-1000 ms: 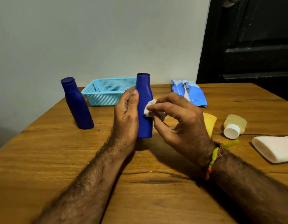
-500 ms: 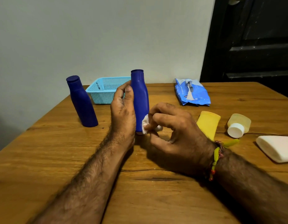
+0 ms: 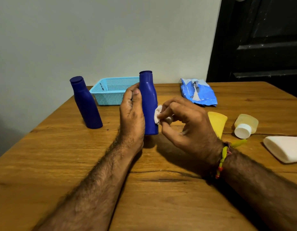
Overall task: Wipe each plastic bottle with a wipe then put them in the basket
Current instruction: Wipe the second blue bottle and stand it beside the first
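Gripping the upright blue bottle (image 3: 148, 104), left hand (image 3: 132, 114); right hand (image 3: 186, 124) fingers (image 3: 166, 112) pinching white wipe (image 3: 157, 116) against it.

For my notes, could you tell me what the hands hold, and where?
Left hand grips the upright blue bottle by its side; right hand pinches a white wipe against it.

We note two dark blue bottles (image 3: 148, 104) (image 3: 86, 104), a light blue basket (image 3: 111, 93) with a perforated grid pattern, a white wipe (image 3: 157, 116), a blue-and-white wipe pack (image 3: 198, 92), a yellow bottle (image 3: 217, 121), a translucent yellowish bottle (image 3: 246, 125) with white cap, a white bottle (image 3: 284, 148), and a brown wood-grain table (image 3: 161, 197).
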